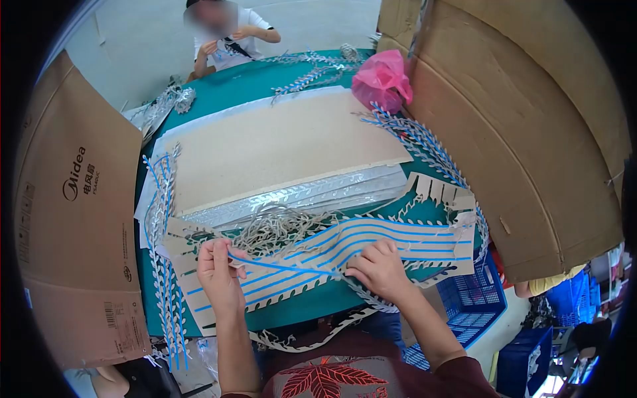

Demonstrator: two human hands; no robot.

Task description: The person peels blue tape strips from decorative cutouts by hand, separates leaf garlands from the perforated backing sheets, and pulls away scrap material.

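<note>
My left hand (220, 273) is closed in a pinch on the end of a narrow blue strip (282, 266), raised over a pale cut-out sheet (269, 290). This strip runs across to my right hand (379, 268), whose fingers are curled down on it at the sheet's middle. Several blue lines run lengthwise along the sheet, with leaf-shaped cuts at its edges. From beneath my right hand a leaf-edged trim (369, 296) trails toward the table's near edge. What lies under the right fingertips is partly hidden.
Behind the sheet are a tangle of pale scraps (279, 227) and a large beige board (279, 136). Leaf trims (162, 219) hang at the left. Cardboard walls (79, 219) flank the green table (206, 93). A pink bag (383, 81), a blue crate (474, 298) and a person (229, 50) opposite are visible.
</note>
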